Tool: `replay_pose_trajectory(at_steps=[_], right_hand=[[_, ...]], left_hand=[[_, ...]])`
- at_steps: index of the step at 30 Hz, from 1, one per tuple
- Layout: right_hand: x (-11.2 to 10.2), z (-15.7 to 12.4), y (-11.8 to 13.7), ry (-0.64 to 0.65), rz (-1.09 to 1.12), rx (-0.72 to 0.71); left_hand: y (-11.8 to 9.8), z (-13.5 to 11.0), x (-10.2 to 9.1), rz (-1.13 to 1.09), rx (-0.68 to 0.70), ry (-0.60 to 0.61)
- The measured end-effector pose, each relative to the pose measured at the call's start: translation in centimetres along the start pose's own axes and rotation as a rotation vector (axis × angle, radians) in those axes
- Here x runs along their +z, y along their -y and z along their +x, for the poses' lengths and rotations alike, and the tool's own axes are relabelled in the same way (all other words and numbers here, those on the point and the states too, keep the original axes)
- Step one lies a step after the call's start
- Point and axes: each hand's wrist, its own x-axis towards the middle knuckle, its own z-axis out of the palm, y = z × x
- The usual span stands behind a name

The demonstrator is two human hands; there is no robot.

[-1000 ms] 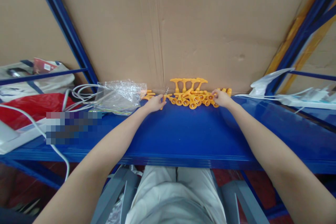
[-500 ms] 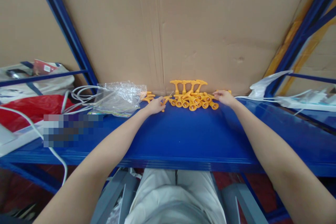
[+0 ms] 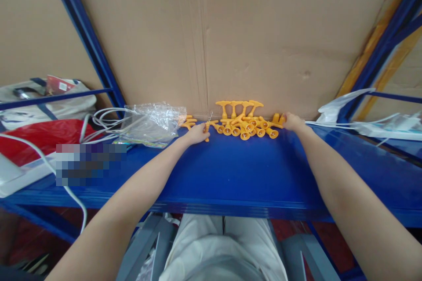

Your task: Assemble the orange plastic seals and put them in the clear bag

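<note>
The person is reaching both arms across the blue shelf point(image 3: 237, 171), and the two hands are lying at opposite ends of a heap of orange plastic pieces point(image 3: 244, 126). The heap is lying between the hands, at the back of the shelf against the cardboard sheet point(image 3: 263, 44). The left hand point(image 3: 197, 134) is resting palm down with its fingertips touching a single orange piece point(image 3: 207, 129) that sits just apart from the heap. Whether the fingers are pinching it or only pressing on it cannot be told. The right hand point(image 3: 292, 121) is touching the outermost pieces at its end, with the fingers curled away from the camera, so its grip cannot be told either. Just beyond the left hand, on the side away from the heap, a few more orange pieces point(image 3: 187, 121) are lying beside a crumpled clear plastic bag point(image 3: 150, 123), and white cables point(image 3: 99, 116) are looping further out. Past the right hand a white bag point(image 3: 339, 101) is sitting well apart. By the look of it, the hands are working at the gathering stage — bracketing the loose parts from both sides. Any further move here is calling for care, since the T-shaped stems are interlocking and one pull could drag neighbours along — a firm pinch on a single piece would serve best.
</note>
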Motion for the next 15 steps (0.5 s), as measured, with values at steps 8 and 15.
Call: replay_pose_trajectory(at_steps=[8,15], right_hand=[[-1.1,-0.8,0.2,-0.068,-0.027,0.126],[-0.8,-0.1,-1.6,-0.043,0.066,0.144]], left_hand=[[0.1,-0.2,0.4,0.009,0.082,-0.022],[-0.1,-0.2,0.5,-0.034,0.078,-0.037]])
